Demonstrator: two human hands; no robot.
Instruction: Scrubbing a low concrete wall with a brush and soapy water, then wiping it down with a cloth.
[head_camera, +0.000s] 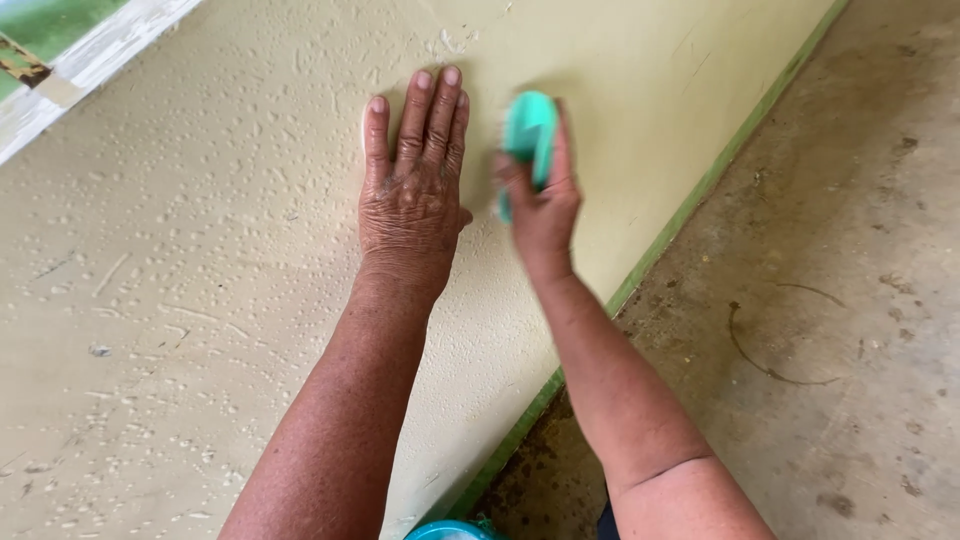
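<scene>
Turquoise scrub brush (530, 135) sits pressed against the cream, bumpy wall (200, 300), just right of the picture's centre and toward twelve o'clock. It is blurred, so its bristles cannot be made out. Right hand (543, 205) grips it from below, fingers curled tight around the handle, the thumb side turned toward the other hand. At nine o'clock from the brush, just beside it but not touching, left hand (412, 195) lies flat on the wall, fingers straight and held together, pointing to twelve o'clock, grasping nothing. Both forearms run down to six o'clock and leave the frame there.

Foamy droplets and streaks speckle the wall around and to the left of the hands. A green strip (690, 210) edges the wall's foot, running from one o'clock down to six. Beyond it, at three o'clock, lies stained concrete floor (840, 300). A turquoise rim (447, 530) of some round container peeks in at six o'clock. White, peeling frame (90, 60) crosses the ten o'clock corner.
</scene>
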